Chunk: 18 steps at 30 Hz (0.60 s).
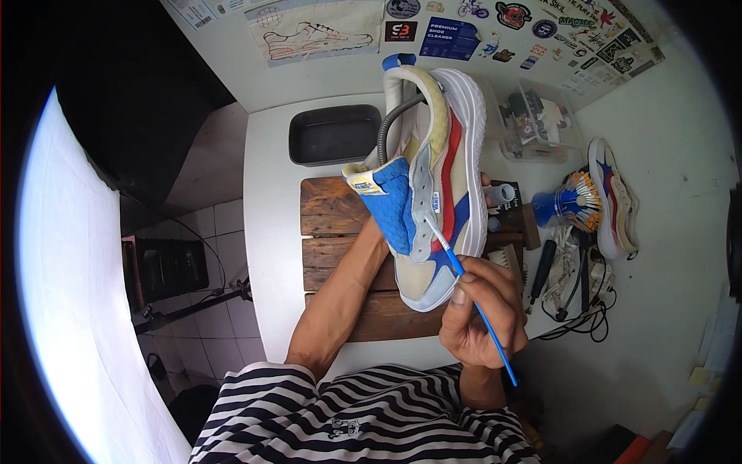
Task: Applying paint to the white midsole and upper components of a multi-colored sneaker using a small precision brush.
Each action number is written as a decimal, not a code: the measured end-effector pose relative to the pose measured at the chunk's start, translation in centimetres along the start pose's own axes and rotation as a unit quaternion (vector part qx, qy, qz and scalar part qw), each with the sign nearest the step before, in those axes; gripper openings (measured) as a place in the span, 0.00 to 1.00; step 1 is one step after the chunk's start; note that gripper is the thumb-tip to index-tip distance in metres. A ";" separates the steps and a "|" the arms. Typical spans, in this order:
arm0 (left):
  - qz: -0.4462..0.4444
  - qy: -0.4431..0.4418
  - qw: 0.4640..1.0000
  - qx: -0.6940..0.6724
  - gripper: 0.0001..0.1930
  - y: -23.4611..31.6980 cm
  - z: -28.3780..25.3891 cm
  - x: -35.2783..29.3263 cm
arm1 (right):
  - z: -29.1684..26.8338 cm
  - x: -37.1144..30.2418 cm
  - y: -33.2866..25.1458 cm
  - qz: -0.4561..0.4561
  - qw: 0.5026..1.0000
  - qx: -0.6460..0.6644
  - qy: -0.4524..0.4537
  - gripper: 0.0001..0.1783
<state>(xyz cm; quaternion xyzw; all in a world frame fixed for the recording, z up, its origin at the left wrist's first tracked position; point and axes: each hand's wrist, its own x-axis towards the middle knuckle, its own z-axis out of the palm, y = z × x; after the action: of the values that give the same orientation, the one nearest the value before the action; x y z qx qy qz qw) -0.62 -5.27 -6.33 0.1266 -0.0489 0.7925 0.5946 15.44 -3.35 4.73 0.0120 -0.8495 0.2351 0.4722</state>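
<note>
A sneaker [448, 162] in cream, blue, red and grey with a thick white sole is held up over the wooden board, toe toward me. My left arm reaches behind it, and a few fingertips of my left hand [486, 184] show past the sole's right edge; the shoe hides the rest. Between the thumb and fingers of my right hand [488, 313] is a thin blue paintbrush [485, 319]. Its pale tip meets the grey lace panel. The blue tongue [386, 201] is folded out to the left, and a curved grey spring-like shoe tree [394, 124] sits inside the opening.
A slatted wooden board [332, 255] lies on the white table, with a dark tray [297, 139] behind it. Rightward stand a clear box [568, 143], a blue cup of brushes [547, 209] and another sneaker [610, 201]. Cables [595, 317] and a bristle brush [506, 259] lie nearby.
</note>
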 end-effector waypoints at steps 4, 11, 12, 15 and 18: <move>-0.008 0.024 1.000 -0.002 0.36 0.1 0.2 -0.1 | 0.0 0.0 0.0 0.002 1.000 -0.006 -0.009 0.09; -0.009 0.015 1.000 -0.019 0.36 0.0 -0.2 0.0 | 0.1 0.1 0.1 0.003 1.000 -0.007 -0.010 0.09; -0.008 0.020 1.000 -0.009 0.36 0.0 -0.5 0.0 | 0.1 -0.1 0.0 0.005 1.000 0.006 -0.002 0.08; -0.009 0.007 1.000 -0.010 0.36 0.0 -0.3 0.0 | 0.2 0.3 0.0 0.001 1.000 0.010 0.006 0.08; -0.005 -0.007 1.000 -0.006 0.35 -0.1 -0.8 0.1 | 0.2 0.3 0.0 -0.003 1.000 0.004 -0.004 0.08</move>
<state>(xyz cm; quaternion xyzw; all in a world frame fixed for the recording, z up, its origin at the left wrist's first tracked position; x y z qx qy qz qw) -0.69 -4.97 -7.10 0.1288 -0.0574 0.7884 0.5988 15.16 -3.39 4.92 0.0169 -0.8502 0.2373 0.4697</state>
